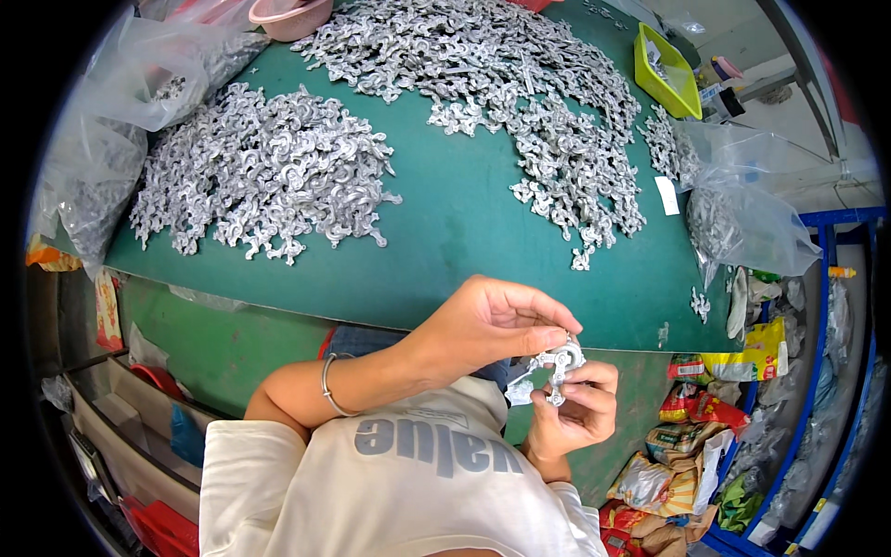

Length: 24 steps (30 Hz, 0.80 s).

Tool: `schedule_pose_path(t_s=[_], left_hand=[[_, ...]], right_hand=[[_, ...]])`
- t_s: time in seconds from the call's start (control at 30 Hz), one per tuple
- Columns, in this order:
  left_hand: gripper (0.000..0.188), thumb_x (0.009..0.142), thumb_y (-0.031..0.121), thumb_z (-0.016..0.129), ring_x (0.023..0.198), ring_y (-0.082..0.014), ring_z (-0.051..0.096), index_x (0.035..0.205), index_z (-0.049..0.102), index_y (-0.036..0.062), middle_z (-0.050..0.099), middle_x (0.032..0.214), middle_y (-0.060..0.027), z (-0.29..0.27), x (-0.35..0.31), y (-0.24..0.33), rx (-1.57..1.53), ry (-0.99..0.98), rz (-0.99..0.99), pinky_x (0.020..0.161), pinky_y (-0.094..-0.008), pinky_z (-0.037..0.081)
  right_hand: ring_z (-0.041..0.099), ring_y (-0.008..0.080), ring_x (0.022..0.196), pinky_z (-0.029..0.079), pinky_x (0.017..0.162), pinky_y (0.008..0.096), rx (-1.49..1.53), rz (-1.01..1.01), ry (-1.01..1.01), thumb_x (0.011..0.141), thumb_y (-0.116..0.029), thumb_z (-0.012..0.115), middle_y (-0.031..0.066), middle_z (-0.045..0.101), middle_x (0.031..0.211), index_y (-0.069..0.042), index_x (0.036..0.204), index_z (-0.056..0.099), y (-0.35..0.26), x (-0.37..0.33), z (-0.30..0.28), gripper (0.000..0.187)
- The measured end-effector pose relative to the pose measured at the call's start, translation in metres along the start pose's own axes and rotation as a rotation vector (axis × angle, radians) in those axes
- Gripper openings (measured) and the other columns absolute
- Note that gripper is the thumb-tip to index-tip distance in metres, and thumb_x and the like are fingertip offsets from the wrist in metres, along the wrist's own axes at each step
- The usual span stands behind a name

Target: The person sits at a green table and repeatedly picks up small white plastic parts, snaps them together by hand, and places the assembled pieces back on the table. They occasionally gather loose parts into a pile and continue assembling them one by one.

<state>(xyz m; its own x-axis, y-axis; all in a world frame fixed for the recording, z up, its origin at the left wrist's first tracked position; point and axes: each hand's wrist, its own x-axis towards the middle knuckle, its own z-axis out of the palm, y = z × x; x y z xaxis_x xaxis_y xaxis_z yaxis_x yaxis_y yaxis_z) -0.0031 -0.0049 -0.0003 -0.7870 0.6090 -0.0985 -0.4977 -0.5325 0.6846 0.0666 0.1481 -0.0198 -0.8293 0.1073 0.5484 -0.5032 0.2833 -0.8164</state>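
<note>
So the thing in hand is a small silver metal piece with a curved, hook-like top, held just off the near edge of the table, right of center and a bit below the middle of the frame. Could be more than one piece bunched there; too small to tell. The left hand has its thumb and fingers pinched on the top of it, and the right hand grips it from below, fingers curled and clamped around the lower part. There's a metal bracelet on the left wrist, and a white shirt fills the bottom center.

Past the hands is the green table. One heap of silver parts sits upper left, and a way bigger pile spreads across the top and trails down right of center. Clear plastic bags slump at the upper left near a pink basin, another clear bag sits at the right edge by a white slip, and a yellow-green tray is upper right. Colorful sacks pile up lower right beside a blue frame.
</note>
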Motion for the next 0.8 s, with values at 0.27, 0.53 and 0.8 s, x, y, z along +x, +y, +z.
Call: schedule_pose_path(t_s=[0.27, 0.53, 0.8], left_hand=[[0.018, 0.082, 0.006, 0.059, 0.085, -0.0104, 0.057, 0.097, 0.060, -0.0026, 0.061, 0.093, -0.0081, -0.0007, 0.0009, -0.0027, -0.042, -0.008, -0.004, 0.077, -0.0232, 0.045], [0.018, 0.083, 0.005, 0.057, 0.087, -0.0105, 0.056, 0.099, 0.059, -0.0022, 0.061, 0.096, -0.0089, -0.0021, 0.0015, -0.0073, -0.100, -0.030, -0.010, 0.078, -0.0236, 0.045], [0.018, 0.083, 0.005, 0.056, 0.088, -0.0114, 0.056, 0.099, 0.059, -0.0023, 0.061, 0.095, -0.0094, -0.0028, 0.0020, -0.0092, -0.119, -0.040, -0.005, 0.078, -0.0239, 0.044]], right_hand=[[0.055, 0.0156, 0.067, 0.045, 0.055, 0.0251, 0.000, -0.017, 0.004, 0.054, -0.001, 0.080, 0.0100, 0.056, 0.081, -0.006, 0.082, 0.054, 0.0002, 0.0002, 0.0010, 0.038], [0.055, 0.0153, 0.065, 0.046, 0.055, 0.0252, 0.007, -0.034, -0.011, 0.055, 0.000, 0.079, 0.0102, 0.055, 0.082, -0.005, 0.083, 0.054, -0.0016, 0.0018, 0.0008, 0.038], [0.055, 0.0151, 0.066, 0.046, 0.055, 0.0249, 0.027, -0.033, -0.009, 0.056, 0.002, 0.078, 0.0105, 0.054, 0.080, -0.005, 0.084, 0.055, -0.0015, 0.0013, 0.0022, 0.037]])
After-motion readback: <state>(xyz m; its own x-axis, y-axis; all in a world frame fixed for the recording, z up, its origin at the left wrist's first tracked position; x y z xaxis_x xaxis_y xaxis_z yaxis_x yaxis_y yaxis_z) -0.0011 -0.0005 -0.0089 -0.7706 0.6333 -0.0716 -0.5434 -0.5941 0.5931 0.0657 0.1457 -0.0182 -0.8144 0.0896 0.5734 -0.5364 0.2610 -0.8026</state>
